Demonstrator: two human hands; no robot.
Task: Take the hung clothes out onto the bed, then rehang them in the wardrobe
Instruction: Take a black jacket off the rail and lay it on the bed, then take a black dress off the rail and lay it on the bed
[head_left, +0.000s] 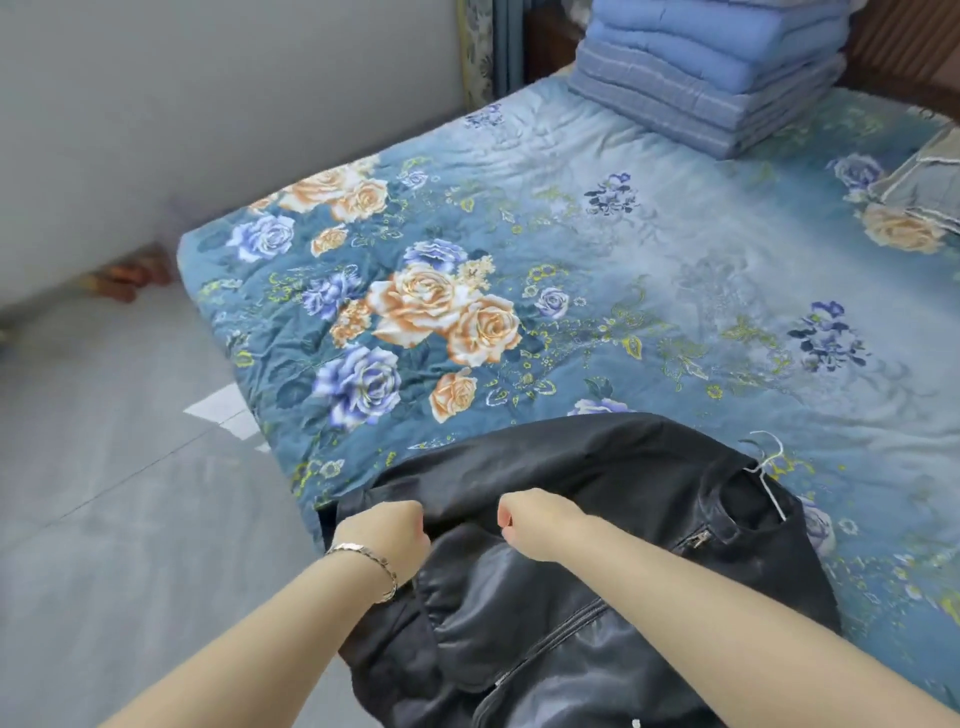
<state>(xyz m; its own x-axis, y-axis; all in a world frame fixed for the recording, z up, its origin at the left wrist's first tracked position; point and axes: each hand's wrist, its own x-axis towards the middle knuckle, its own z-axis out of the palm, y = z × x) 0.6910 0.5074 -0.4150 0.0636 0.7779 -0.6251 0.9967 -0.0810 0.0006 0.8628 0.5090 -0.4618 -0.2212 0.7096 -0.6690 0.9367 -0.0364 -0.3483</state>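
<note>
The left hand (384, 535) and right hand (537, 525), fingers curled tight, bunch a black leather-look jacket (597, 597) on the bed's (571, 260) near edge. It seems heavy, limp and slick; the wire hanger (769, 467) on the right looks the surer hold.

Stack of folded blue quilts (711, 78), grey floor (104, 467)

Bare forearms (249, 623); silver link bracelet (371, 561) just behind the left hand (387, 530)

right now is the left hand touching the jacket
Touching. The head view shows the left hand gripping a fold of the jacket, with no gap between them.
</note>
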